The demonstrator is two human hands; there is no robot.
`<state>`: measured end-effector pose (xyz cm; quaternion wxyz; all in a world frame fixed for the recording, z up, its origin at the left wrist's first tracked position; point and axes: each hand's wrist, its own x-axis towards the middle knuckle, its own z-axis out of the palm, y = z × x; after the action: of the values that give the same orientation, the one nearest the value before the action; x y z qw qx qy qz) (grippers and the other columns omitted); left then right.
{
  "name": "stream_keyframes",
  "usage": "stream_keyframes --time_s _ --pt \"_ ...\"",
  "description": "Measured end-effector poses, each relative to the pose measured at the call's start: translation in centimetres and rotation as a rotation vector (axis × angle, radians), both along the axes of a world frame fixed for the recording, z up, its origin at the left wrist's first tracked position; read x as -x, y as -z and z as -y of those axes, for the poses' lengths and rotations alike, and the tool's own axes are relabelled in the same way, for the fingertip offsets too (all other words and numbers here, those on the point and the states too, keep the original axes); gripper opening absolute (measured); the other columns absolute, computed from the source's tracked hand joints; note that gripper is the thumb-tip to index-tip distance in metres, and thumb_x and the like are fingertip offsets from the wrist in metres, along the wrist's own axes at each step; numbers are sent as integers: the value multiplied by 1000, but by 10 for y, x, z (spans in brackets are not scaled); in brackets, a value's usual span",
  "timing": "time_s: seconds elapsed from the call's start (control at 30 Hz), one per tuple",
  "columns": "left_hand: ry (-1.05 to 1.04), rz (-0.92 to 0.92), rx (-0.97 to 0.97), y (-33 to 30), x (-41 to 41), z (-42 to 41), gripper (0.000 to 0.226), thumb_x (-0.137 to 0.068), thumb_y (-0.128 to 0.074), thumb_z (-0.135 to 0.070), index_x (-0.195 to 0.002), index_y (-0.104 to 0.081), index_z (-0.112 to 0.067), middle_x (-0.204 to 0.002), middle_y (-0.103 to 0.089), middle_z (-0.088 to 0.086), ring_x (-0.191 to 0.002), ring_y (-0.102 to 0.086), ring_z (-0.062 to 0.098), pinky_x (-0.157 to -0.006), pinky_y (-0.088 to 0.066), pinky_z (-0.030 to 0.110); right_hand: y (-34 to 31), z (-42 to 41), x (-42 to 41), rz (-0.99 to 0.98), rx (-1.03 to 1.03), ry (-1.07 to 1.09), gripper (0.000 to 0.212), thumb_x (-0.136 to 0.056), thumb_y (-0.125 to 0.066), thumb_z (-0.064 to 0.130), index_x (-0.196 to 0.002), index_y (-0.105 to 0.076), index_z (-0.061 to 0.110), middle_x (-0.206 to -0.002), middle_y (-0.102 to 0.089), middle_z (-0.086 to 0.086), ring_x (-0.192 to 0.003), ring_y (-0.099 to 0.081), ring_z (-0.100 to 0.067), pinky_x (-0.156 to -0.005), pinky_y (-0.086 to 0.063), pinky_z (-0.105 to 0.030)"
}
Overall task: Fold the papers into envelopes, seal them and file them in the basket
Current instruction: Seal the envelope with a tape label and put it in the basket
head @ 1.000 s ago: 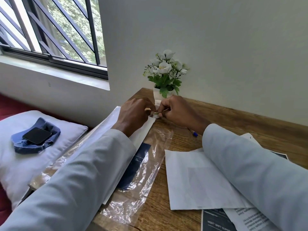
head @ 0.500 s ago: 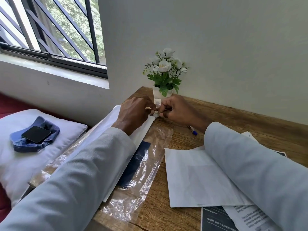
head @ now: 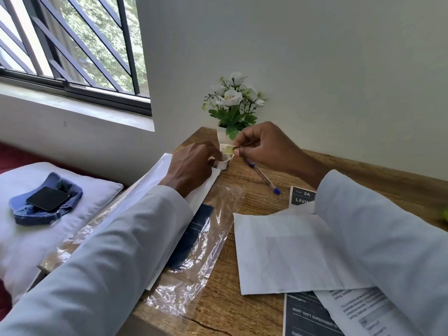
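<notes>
Wooden desk (head: 254, 238) in corner by barred window (head: 72, 44), white wall behind; flower pot (head: 232, 110) at desk's far end. Left hand (head: 194, 166) curled, holding small white tape roll (head: 223, 163) down on desk just before pot. Right hand (head: 266, 146) raised beside it, pinching tape strip (head: 228, 149) pulled up from roll. Folded paper (head: 286, 251) lies flat under right sleeve, near printed sheets (head: 339, 314). Pen (head: 263, 177) between hands and paper. Plastic sleeve (head: 201, 251) under left arm. Basket not visible

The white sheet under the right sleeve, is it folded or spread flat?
Spread flat: the white sheet lies open on the desk, its edges unfolded.
</notes>
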<state>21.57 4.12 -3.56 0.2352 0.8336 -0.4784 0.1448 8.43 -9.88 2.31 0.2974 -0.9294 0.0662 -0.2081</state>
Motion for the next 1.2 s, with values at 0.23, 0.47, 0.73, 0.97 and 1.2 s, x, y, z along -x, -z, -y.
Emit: stream_keyframes --time_s 0.23,0.47,0.73,0.97,1.2 --pt "-16 -78 -57 -9 11 3 47 -80 -70 -3 -124 -64 -21 -129 -63 5 -114 -58 26 -84 -48 29 -31 14 76 -5 -197 35 14 -82 -75 4 -96 -73 4 -84 -74 -17 -71 -69 -16 -74 -59 -31" --pt "48 87 135 -35 49 15 34 -86 -62 -7 -118 -68 -17 -128 -63 4 -103 -62 31 -70 -46 33 -37 37 159 7 -337 182 15 -82 -74 1 -97 -73 1 -95 -65 -36 -73 -66 -22 -79 -59 -38" --pt "492 -174 -167 -39 145 72 31 -79 -73 -51 -97 -73 -27 -91 -68 -16 -79 -61 6 -70 -51 27 -10 55 220 -10 -475 319 24 -82 -72 -2 -106 -73 3 -79 -68 -16 -73 -67 -22 -70 -62 -30" --pt "476 -275 -401 -19 183 97 61 -69 -74 -64 -116 -68 -25 -108 -64 -9 -95 -59 12 -81 -50 28 16 55 234 -96 -532 387 24 -81 -72 -7 -103 -67 -1 -80 -69 -17 -66 -67 -15 -68 -60 -33" --pt "524 -540 -309 -14 180 103 32 -72 -85 -29 -98 -74 -15 -91 -67 -3 -71 -54 3 -61 -39 12 28 55 237 -65 -612 379 18 -81 -74 -1 -97 -73 6 -76 -68 -11 -69 -65 -15 -65 -59 -30"
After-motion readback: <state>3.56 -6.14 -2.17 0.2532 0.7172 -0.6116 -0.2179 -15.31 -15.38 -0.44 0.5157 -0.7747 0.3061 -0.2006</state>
